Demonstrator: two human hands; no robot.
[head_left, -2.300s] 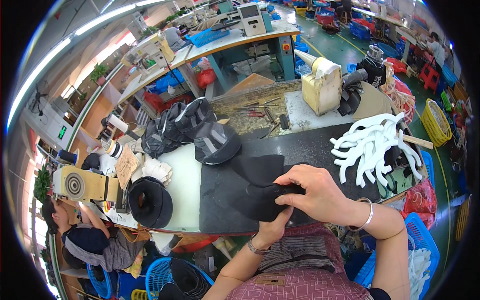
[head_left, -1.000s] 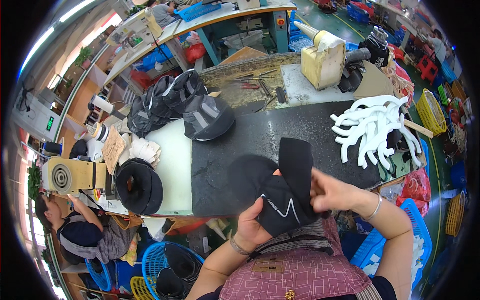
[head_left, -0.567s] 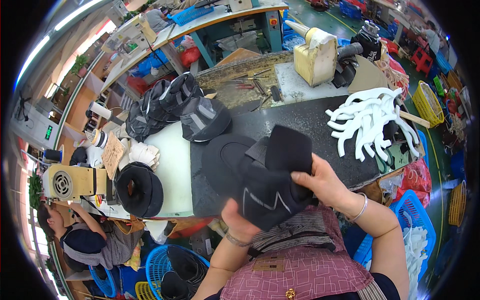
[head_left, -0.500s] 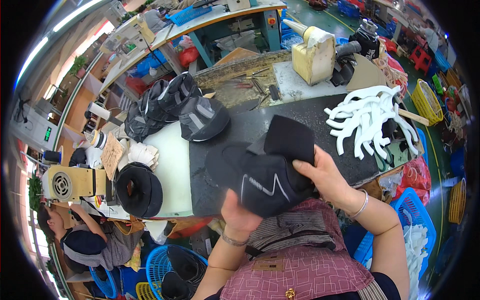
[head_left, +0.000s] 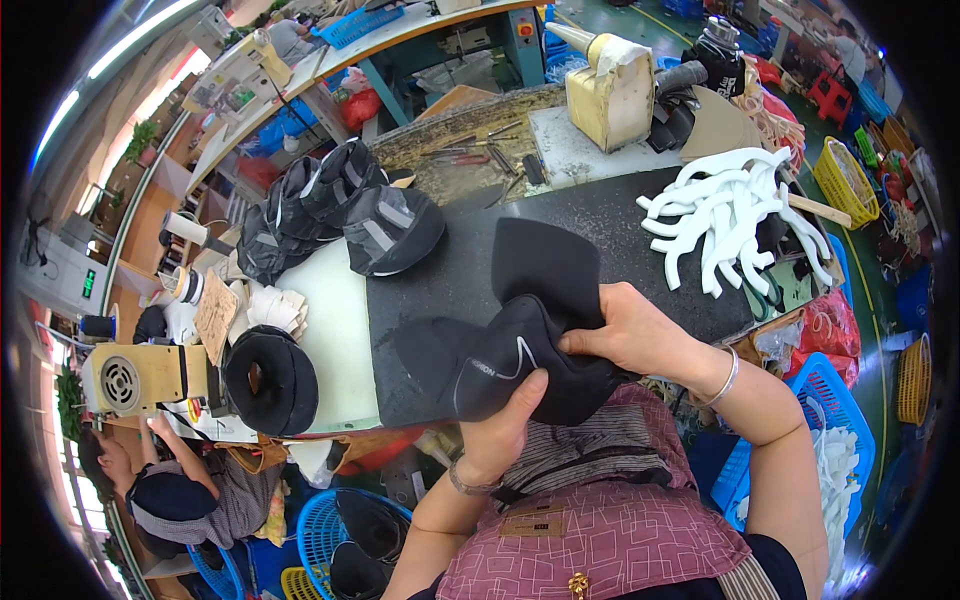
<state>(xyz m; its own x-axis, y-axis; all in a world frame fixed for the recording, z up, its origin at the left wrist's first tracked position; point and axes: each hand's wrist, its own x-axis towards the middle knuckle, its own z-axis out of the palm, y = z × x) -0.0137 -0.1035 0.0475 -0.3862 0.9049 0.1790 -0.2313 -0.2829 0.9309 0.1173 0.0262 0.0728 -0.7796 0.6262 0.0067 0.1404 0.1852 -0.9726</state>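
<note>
A soft black shoe upper with a pale printed line on its side is held over the dark work mat. Its tall collar flap stands up toward the far side. My right hand grips it at the right, thumb on top and fingers partly hidden behind the fabric. At the near edge, my left hand pinches the upper, its thumb laid across the side and its other fingers underneath out of sight. To the left sits a heap of black and grey shoe uppers.
White curved strips lie piled on the right. Behind them stand a yellowish block-shaped container with a nozzle and a black bottle. Hand tools lie farther back. A black ring-shaped piece, a sewing machine and a co-worker are left.
The upper has been turned and bent, its collar flap now swung left and more upright. My left thumb has come up onto its side; my right hand has shifted slightly left.
</note>
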